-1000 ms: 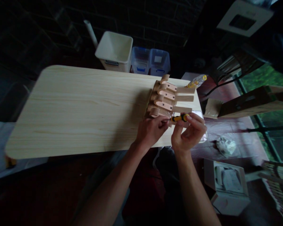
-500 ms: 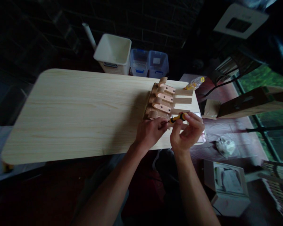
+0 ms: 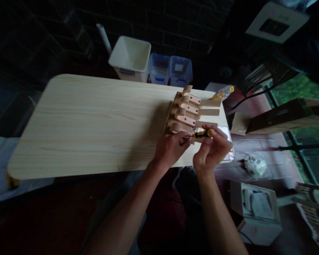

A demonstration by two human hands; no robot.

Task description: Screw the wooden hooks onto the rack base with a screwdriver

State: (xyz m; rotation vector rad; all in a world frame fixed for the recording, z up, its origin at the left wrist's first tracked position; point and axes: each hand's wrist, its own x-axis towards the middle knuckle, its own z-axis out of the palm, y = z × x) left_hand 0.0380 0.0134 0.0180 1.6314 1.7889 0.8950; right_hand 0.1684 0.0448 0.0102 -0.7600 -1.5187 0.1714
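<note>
A wooden assembly (image 3: pixel 189 109) of curved blocks, slats and dark screws lies at the right end of the pale table. My right hand (image 3: pixel 213 150) is closed on a yellow-and-black screwdriver (image 3: pixel 202 134), its shaft pointing left at the near end of the assembly. Fingers of my left hand (image 3: pixel 171 148) are pinched together by the screwdriver's tip, against the nearest block. What sits between them is too small and too hidden to make out.
The light wooden tabletop (image 3: pixel 95 124) stretches to the left. A clear bottle with a yellow cap (image 3: pixel 224 92) and a phone-like flat thing (image 3: pixel 230 153) lie at its right end. Behind stand a cream bin (image 3: pixel 130 58) and clear boxes (image 3: pixel 159 69). An open white box (image 3: pixel 257 212) is on the floor.
The whole view has shifted a little, so the table sits slightly higher and further right. My right hand has turned slightly around the screwdriver; both hands stay at the assembly's near end.
</note>
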